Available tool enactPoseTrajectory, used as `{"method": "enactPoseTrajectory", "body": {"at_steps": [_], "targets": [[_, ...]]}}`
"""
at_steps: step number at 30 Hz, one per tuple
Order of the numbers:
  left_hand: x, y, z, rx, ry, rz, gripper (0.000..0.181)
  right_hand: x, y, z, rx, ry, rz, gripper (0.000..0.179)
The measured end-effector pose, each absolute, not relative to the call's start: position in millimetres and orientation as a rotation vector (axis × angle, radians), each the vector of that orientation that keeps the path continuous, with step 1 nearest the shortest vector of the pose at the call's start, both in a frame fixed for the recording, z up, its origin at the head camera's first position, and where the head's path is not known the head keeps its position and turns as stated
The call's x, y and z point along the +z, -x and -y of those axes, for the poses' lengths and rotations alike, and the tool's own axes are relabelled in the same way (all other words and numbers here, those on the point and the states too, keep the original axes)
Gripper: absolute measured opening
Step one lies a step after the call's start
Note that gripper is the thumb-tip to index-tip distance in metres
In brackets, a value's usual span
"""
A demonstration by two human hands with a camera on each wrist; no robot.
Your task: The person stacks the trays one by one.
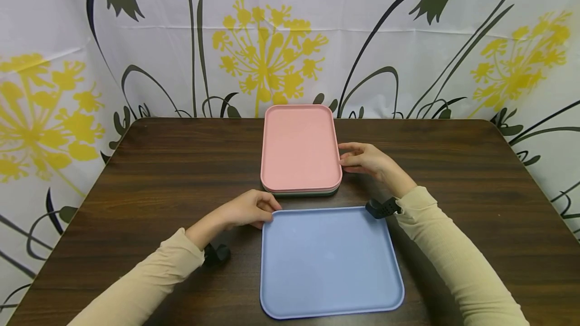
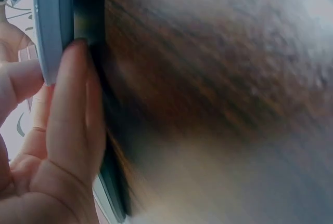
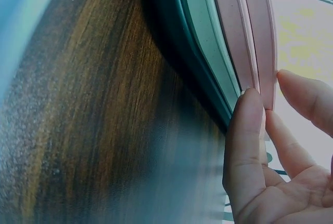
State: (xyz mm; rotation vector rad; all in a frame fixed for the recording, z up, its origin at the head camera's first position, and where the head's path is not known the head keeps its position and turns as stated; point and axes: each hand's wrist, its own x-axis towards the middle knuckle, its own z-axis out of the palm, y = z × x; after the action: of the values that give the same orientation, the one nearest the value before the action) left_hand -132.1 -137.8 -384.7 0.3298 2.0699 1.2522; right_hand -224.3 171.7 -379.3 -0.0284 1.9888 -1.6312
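At the upper left corner of a blue tray, my left hand pinches the rim. In the left wrist view the thumb lies on one side of the blue tray's edge and fingers on the other. Behind it stands a stack of trays topped by a pink tray. My right hand pinches the right edge of that top tray. The right wrist view shows the thumb at its rim and fingertips against the side, with another pink tray, a light green tray and a dark green tray below.
Both trays lie over a dark wooden table. A white cloth with yellow and grey flowers hangs behind and beside it. Black bands are on both wrists; the right one overlaps the blue tray's far corner in the head view.
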Motion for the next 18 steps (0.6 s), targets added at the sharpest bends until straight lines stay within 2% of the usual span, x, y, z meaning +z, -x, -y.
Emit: {"method": "enactPoseTrajectory", "body": {"at_steps": [18], "targets": [[-384, 138, 153, 1.291, -0.327, -2.001, 0.041, -377, 224, -173, -1.626, 0.057, -1.967, 0.061]]}}
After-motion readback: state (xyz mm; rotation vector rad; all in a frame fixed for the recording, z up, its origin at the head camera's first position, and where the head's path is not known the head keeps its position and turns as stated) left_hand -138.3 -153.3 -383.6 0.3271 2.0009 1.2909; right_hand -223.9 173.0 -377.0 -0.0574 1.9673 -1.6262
